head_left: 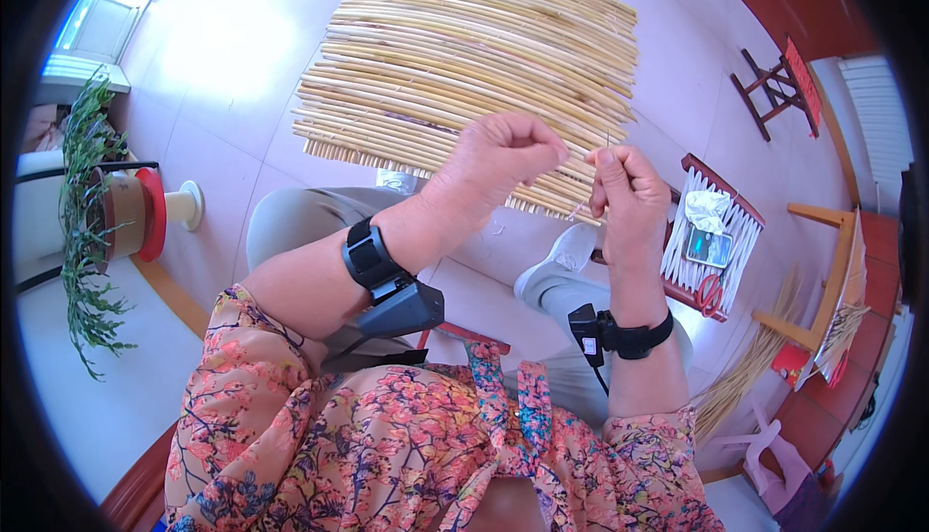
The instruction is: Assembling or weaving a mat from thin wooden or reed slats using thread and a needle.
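A mat of pale yellow stalks (464, 58), laid side by side, spreads out in front of me. Over its near right part my left hand (503, 156) is closed in a pinch, and whatever its fingertips may hold is too small to make out. Just to the right, beyond a small gap, my right hand (629, 183) pinches what looks like a thin needle (608, 137), which points up from thumb and finger. A bit of pale thread (575, 212) shows at the mat's near edge, below the hands.
Right of my knee stands a stool with a white corded seat (677, 261), bearing a phone (708, 248), a crumpled white cloth (707, 211) and red scissors (709, 292). Loose stalks (745, 367) lean beside a wooden frame (827, 285). A potted plant (87, 212) is at left.
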The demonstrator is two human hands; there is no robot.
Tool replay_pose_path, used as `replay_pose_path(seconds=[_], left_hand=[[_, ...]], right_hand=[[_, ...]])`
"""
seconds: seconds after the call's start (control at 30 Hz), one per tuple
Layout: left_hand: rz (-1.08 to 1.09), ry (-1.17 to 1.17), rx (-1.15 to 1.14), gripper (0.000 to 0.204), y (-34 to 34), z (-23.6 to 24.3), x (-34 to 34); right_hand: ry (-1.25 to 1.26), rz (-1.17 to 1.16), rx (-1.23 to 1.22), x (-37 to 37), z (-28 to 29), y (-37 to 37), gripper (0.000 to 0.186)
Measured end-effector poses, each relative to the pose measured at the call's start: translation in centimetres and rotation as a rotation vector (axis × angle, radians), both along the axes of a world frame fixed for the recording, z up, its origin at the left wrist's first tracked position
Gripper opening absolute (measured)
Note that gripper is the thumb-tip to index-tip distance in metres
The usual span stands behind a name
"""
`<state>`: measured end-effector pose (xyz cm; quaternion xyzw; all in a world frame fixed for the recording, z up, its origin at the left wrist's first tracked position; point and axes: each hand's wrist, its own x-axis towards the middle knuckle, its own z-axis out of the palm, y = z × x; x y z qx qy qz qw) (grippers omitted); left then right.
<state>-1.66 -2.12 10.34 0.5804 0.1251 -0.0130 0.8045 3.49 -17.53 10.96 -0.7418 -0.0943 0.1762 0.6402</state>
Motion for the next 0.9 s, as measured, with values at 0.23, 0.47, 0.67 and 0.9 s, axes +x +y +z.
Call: replay_pose_path(seconds=[0.23, 0.47, 0.67, 0.9], left_hand=[[0.09, -0.054, -0.34, 0.003, -0.3, -0.9, 0.5], [0.046, -0.057, -0.37, 0.005, -0.4, -0.8, 0.1], [0.054, -0.008, -0.322, 0.005, -0.6, -0.7, 0.0], [-0.043, 0.006, -0.377, 0.004, -0.8, -1.6, -0.1]], right_hand=[[0.055, -0.038, 0.251, -0.4, -0.2, 0.3, 0.011], [0.144, 0.021, 0.351, -0.7, 0.0, 0.3, 0.01], [0.271, 0.013, 0.543, -0.6, -0.3, 0.4, 0.007], [0.17, -0.036, 0.592, -0.6, -1.1, 0.4, 0.006]])
